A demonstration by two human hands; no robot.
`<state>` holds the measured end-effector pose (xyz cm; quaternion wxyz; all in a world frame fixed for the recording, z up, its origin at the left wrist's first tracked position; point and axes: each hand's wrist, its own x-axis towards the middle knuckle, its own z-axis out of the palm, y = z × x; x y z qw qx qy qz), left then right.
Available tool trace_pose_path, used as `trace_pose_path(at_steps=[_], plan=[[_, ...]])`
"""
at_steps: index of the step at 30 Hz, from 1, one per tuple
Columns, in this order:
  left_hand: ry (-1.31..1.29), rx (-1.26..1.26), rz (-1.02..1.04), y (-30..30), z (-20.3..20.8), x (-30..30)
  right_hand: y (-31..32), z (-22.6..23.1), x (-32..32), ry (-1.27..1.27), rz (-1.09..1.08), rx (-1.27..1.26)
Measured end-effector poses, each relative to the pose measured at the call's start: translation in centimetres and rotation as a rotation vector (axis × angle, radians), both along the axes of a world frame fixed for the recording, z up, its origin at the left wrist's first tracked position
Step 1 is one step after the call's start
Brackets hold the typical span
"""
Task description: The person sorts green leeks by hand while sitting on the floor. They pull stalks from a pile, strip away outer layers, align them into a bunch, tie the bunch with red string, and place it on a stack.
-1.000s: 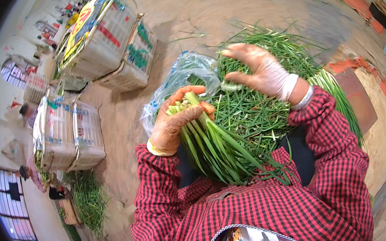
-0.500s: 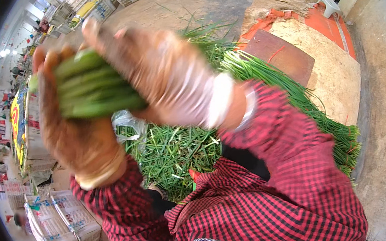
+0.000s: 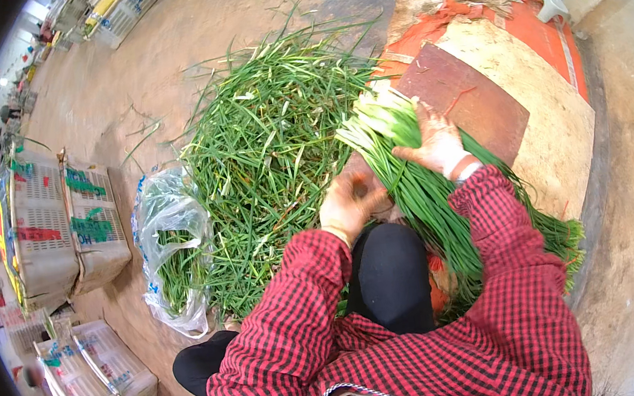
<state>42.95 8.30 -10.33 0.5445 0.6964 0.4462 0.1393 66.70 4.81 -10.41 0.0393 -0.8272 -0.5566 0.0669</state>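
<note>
A bundle of long green chives [image 3: 420,201] with pale ends lies slanting in front of me, its pale ends toward the far side. My right hand [image 3: 438,143] is closed over it just below those ends, thumb on the left and fingers on the right. Close to the bundle's left edge is my left hand [image 3: 346,206], its thumb and fingers curved and apart, with nothing visible in them. More chives [image 3: 564,243] stick out beyond my right forearm. Both hands wear thin, dirt-stained coverings.
Loose chive trimmings [image 3: 269,132] heap up at front left. A clear plastic bag [image 3: 173,251] lies beside them. White crates [image 3: 43,224] stand at far left. A brown board [image 3: 467,96] rests on a pale sheet at right, with orange cloth [image 3: 543,43] and small stools behind.
Both hands have come down from the upper left, where they held a green bundle raised between them. The right hand now grips chives at the right; the left hand has come away.
</note>
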Motion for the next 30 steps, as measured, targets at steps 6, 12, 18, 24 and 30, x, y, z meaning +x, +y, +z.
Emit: trace_pose_path(at_steps=[6,12,18,24,30], plan=[[-0.082,0.086,-0.027,-0.7,-5.3,-0.9,1.0,0.1,3.0,0.449,0.070,0.063],[0.491,-0.031,-0.519,0.0,-3.0,-9.2,2.1,0.3,1.1,0.307,0.087,0.135],[0.991,-0.294,-0.881,-7.3,-10.6,-23.6,1.9,-0.2,6.9,0.752,0.090,-0.041],[0.733,-0.088,-0.360,-9.9,-11.0,-27.7,-3.4,6.4,4.8,0.353,-0.220,-0.257],[0.189,0.045,-0.006,-3.2,-7.9,-35.6,1.4,5.7,-11.1,0.092,0.147,0.598]])
